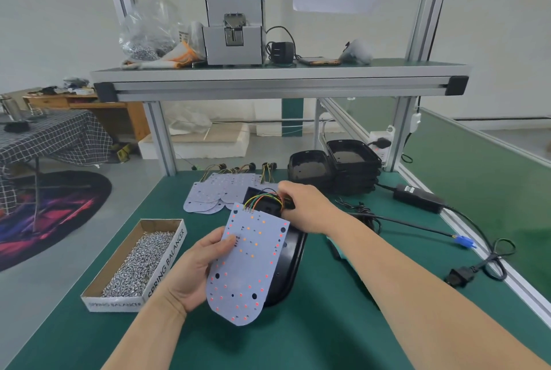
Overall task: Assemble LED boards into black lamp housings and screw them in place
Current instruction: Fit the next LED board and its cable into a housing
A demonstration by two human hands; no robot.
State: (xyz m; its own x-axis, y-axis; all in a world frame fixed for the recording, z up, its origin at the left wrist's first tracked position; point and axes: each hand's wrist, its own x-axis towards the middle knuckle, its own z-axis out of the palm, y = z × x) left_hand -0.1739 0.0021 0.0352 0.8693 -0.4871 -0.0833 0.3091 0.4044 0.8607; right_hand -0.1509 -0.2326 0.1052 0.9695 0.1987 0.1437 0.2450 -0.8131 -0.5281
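Left hand (196, 271) grips the LED board (247, 265) by its edge, fingers (226, 243) curled round it, tilting it up off the black housing (293, 259) just right of them, seemingly so the right hand (307, 208) can pinch the wire plug (287, 205) beyond and seat it.
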